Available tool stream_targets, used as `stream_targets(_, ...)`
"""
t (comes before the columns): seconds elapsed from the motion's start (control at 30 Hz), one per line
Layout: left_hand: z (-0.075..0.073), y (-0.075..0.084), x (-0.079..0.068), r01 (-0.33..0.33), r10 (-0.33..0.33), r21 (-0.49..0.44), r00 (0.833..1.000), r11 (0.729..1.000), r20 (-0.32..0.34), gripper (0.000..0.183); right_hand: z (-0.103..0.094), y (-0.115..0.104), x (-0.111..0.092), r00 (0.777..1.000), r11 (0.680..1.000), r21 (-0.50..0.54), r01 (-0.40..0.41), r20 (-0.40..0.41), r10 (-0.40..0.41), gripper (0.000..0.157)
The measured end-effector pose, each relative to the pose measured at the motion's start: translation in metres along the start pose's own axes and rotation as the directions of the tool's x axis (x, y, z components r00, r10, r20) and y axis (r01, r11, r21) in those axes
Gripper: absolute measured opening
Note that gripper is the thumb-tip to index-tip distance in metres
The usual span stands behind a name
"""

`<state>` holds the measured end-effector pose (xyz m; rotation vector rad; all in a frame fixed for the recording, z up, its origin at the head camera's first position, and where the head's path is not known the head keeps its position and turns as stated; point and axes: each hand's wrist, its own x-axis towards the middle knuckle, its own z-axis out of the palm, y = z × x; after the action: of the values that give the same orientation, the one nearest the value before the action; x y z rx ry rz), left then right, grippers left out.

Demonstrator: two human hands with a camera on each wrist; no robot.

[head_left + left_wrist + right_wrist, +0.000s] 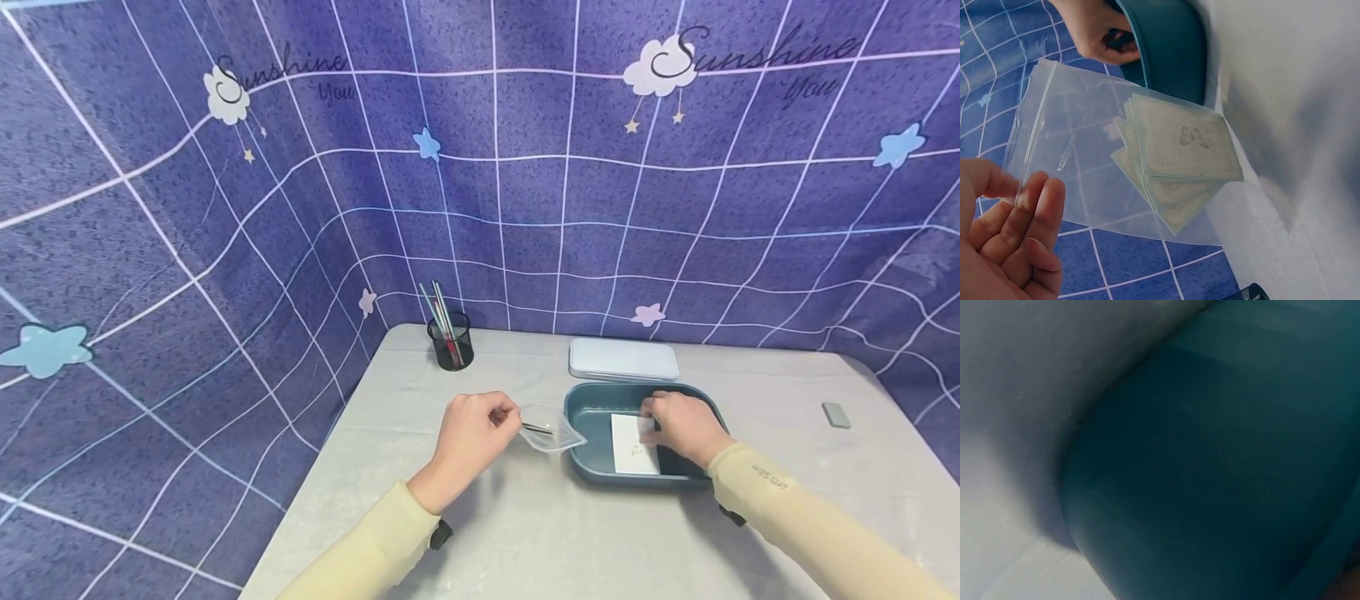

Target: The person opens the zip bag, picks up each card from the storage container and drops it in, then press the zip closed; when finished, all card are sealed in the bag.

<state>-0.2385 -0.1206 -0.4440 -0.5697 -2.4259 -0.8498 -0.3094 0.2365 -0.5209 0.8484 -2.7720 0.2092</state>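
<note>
My left hand [480, 429] pinches the edge of a clear zip bag [558, 442] between thumb and fingers. Inside the bag lie several pale square cards [1188, 140], fanned a little, the top one printed with a butterfly. My right hand [686, 425] reaches into a teal basin [592, 477], its bent fingers over the right side of a white card [626, 446] with small faint marks. Whether those fingers grip the card is hidden. The right wrist view shows mostly the basin's outer wall [1210, 456], and the bag's corner is close to the basin's left rim.
Behind the basin lies a pale blue flat case [624, 358]. A black mesh cup [452, 346] with several pencils or sticks stands at the back left. Far right on the pale tabletop [555, 542] is a small grey block [836, 415]. A purple-blue patterned curtain [525, 192] hangs behind.
</note>
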Motion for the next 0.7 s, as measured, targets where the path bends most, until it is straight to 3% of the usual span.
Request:
stream_targets(0.17, 0.000, 0.001, -0.001, 0.006, -0.006, -0.001, 1.000, 1.000, -0.003, 0.013, -0.009, 0.000, 0.000, 0.998, 1.000, 0.029, 0.001, -0.064, 0.001, 0.025)
stream_targets(0.37, -0.001, 0.000, -0.002, 0.010, -0.010, 0.003, 1.000, 1.000, -0.001, 0.013, -0.024, -0.002, 0.001, 0.997, 0.998, 0.066, 0.012, -0.077, -0.007, 0.021)
stream_targets(0.7, -0.001, 0.000, -0.002, 0.016, -0.016, 0.000, 1.000, 1.000, 0.002, 0.013, -0.045, -0.016, -0.012, 0.985, 0.994, 0.077, 0.079, -0.157, -0.066, 0.022)
